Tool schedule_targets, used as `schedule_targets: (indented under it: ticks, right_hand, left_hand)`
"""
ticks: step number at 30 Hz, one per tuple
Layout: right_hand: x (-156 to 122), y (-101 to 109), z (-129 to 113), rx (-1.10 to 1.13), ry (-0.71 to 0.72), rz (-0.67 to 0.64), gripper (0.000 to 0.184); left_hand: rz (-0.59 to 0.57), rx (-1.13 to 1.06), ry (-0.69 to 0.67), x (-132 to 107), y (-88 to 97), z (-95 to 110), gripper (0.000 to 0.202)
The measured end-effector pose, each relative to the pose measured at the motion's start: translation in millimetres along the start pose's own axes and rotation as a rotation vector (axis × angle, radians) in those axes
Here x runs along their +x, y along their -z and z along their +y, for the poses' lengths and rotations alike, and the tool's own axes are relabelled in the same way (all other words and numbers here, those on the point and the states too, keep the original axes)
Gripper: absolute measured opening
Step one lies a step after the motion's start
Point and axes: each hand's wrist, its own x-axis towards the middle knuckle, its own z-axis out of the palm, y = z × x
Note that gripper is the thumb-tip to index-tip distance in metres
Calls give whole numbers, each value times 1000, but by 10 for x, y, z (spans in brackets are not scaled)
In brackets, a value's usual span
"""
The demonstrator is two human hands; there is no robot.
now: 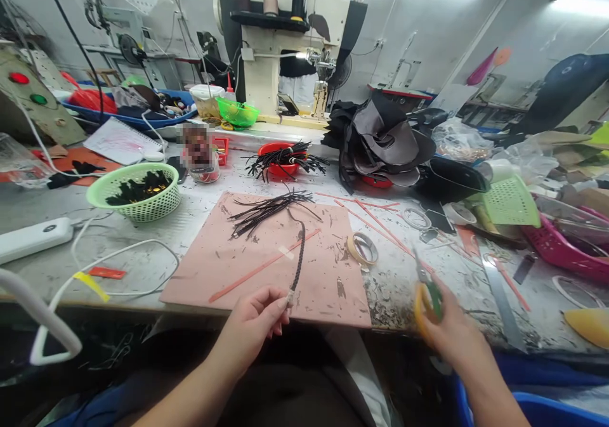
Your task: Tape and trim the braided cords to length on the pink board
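My left hand [261,316] pinches the near end of a black braided cord [300,256], where a bit of pale tape seems to be wrapped. The cord runs up and away across a pink board [328,275]. In my right hand [451,325] is a pair of scissors [425,297] with yellow and green handles, blurred, held over the table's front edge to the right of the board. A bundle of black cords [266,211] lies on the far part of the board. One orange-pink strip [261,267] crosses the board under the braided cord.
A tape roll [362,249] rests at the board's right edge. Behind stand a red bowl [284,170] of black cords and a sewing machine [261,65]. A green basket [143,208] is at left, dark cut pieces [380,135] and a metal ruler [499,300] at right.
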Motion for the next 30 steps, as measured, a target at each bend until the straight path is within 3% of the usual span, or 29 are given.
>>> schedule_targets:
  ticks: [2,6,10,15,30]
  right_hand:
    - [-132,-55,-71,230,171,-93,66]
    - [-527,-120,-396,595,596,-501,53]
    - [-721,-90,-699,729,752,-704,51]
    - [-727,-90,-801,696,771,-731,52]
    - [-744,-127,-826,578,802,-626,55]
  left_hand:
    - [-5,-7,-1,-22,30,22,22]
    - [-50,-4,-7,-51,65,61,25]
    - [-92,38,1,-82,75,91,24]
    - [-109,83,7,-93,99,97,22]
    - [-138,164,-21,-12,138,42,20]
